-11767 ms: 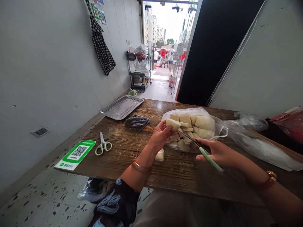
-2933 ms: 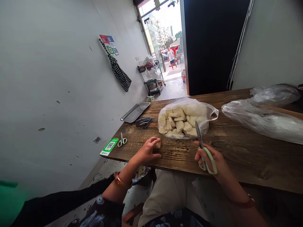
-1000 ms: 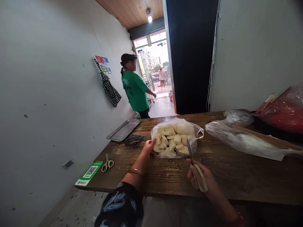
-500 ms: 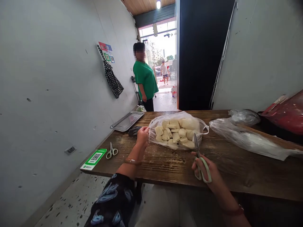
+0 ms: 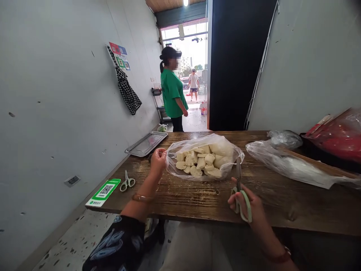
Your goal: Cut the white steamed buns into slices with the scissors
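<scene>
A clear plastic bag (image 5: 180, 174) lies on the wooden table, its mouth spread wide. Inside it are several pale, cream-coloured chunks (image 5: 200, 162), some round and some blocky; I cannot tell what they are made of. My left hand (image 5: 158, 161) pinches the bag's left edge. In my right hand (image 5: 248, 205) is a pair of scissors (image 5: 239, 184) with pale green handles, blades pointing up and closed, close to the bag's right side. A second pair of scissors (image 5: 128, 182) rests at the table's left.
A metal tray (image 5: 146, 143) stands at the back left, with a green QR card (image 5: 103, 192) near the front-left edge. More plastic bags (image 5: 293, 162) and a red bag (image 5: 344, 131) lie on the right. Beyond the table stands a person in green (image 5: 172, 92).
My left hand has pulled the bag's edge to the left, and the bag's opening is wider. My right hand still holds the scissors. The person in green has turned toward the right.
</scene>
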`<state>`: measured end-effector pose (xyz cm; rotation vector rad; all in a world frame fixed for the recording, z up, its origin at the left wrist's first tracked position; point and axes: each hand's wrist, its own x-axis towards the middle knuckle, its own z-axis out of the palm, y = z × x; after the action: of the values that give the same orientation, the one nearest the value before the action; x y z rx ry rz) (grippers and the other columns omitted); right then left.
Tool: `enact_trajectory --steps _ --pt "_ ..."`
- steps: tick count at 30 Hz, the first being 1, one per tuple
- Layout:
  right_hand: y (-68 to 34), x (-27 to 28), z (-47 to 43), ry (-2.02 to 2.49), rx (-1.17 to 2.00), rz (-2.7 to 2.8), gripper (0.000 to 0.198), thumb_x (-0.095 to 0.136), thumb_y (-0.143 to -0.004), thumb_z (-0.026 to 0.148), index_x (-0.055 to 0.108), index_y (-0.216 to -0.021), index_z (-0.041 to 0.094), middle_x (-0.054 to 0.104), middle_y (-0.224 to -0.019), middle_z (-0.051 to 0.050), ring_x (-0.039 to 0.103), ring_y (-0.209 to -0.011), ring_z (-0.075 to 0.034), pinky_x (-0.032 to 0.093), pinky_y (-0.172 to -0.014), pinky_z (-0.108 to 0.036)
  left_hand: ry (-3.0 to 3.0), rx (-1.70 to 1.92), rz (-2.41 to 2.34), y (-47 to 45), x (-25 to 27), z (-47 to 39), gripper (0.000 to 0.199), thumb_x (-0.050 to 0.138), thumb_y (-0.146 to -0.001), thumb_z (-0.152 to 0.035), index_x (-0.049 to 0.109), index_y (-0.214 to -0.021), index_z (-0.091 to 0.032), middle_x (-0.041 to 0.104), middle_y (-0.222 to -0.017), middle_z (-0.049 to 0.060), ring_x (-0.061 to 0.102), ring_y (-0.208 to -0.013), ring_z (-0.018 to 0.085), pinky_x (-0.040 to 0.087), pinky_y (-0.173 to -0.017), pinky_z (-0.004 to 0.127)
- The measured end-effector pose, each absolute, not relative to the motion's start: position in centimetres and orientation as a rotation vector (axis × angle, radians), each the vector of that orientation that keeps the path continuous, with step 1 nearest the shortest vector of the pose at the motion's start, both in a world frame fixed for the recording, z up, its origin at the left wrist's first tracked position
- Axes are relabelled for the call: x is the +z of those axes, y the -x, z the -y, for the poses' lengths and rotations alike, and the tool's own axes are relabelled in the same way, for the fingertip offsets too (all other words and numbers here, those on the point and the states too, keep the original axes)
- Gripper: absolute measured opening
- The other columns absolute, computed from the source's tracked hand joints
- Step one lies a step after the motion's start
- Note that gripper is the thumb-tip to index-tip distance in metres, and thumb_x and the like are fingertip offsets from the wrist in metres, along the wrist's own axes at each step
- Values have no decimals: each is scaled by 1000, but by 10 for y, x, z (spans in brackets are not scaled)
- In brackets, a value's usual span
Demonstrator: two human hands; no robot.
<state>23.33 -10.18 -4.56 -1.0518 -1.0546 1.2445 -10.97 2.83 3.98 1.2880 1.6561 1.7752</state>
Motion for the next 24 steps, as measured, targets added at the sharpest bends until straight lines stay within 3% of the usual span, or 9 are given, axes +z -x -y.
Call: enact_trajectory --steps 4,6,9,12,15,19,24 --pt "-250 -12 95 1068 1085 1022 65 73 -80 52 58 -137 23 69 -70 0 62 -55 -16 52 -50 -28 -1618 1754 -1756 93 39 -6 30 62 -80 -29 60 -108 -17 54 -68 -1 50 -61 15 41 -61 27" --pt "-259 6 79 1117 917 968 62 78 -77 47 61 -134 28 67 -72 2 60 -56 -15 51 -51 -27 -1875 1616 -1764 74 38 5 26 57 -84 -29 62 -108 -18 58 -77 2 54 -69 17 45 -68 29" --pt "-267 28 41 1066 643 998 66 82 -73 41 60 -134 31 72 -88 -1 68 -79 -20 57 -71 -34 -2197 1317 -1629 35 33 16 30 56 -86 -27 61 -114 -20 63 -100 8 61 -87 20 49 -83 35" --pt "-271 36 -5 1016 474 1094 69 78 -76 43 52 -140 31 72 -114 -7 69 -90 -24 56 -83 -45 -2448 1095 -1471 -5 24 15 39 56 -86 -23 56 -125 -20 59 -127 13 55 -119 26 44 -103 42" --pt "-273 27 -42 1145 378 1196 90 86 -62 44 48 -141 24 67 -127 -13 66 -102 -29 52 -92 -49 -2619 919 -1415 -37 17 7 47 59 -85 -23 53 -131 -19 52 -141 14 46 -132 30 38 -111 46" --pt "-271 0 -65 1235 471 1177 91 85 -57 49 51 -135 19 70 -116 -14 64 -103 -31 47 -95 -51 -2806 702 -1382 -57 11 -1 47 65 -82 -25 57 -128 -22 49 -146 12 37 -140 34 28 -118 51" --pt "-278 -7 -66 1100 687 1119 64 81 -61 45 62 -117 20 66 -79 -1 62 -70 -20 52 -70 -38 -2869 534 -1369 -53 8 -2 35 67 -83 -29 64 -118 -24 55 -140 10 34 -143 33 21 -120 54"
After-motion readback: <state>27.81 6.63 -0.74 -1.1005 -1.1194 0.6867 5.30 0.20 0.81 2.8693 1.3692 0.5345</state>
